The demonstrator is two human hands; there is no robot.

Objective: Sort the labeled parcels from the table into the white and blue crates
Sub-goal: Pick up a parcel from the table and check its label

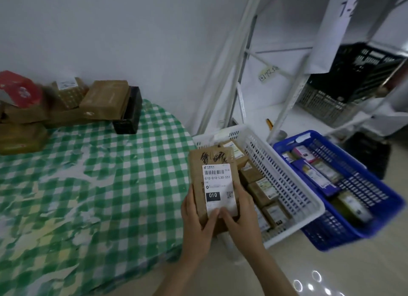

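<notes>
A flat brown parcel [212,176] with a white label marked 010 is held up between the table and the white crate [284,181]. My left hand [196,218] grips its lower left edge and my right hand [240,220] grips its lower right, both thumbs on the label. The white crate on the floor holds several brown labeled boxes. To its right the blue crate [366,227] holds several parcels. More parcels [106,99] are stacked at the table's far left.
The table carries a green checked cloth [88,185]. A red box [19,90] and a black box [130,112] lie among the far stack. A white metal shelf [287,92] with grey and black crates [335,92] stands behind the floor crates.
</notes>
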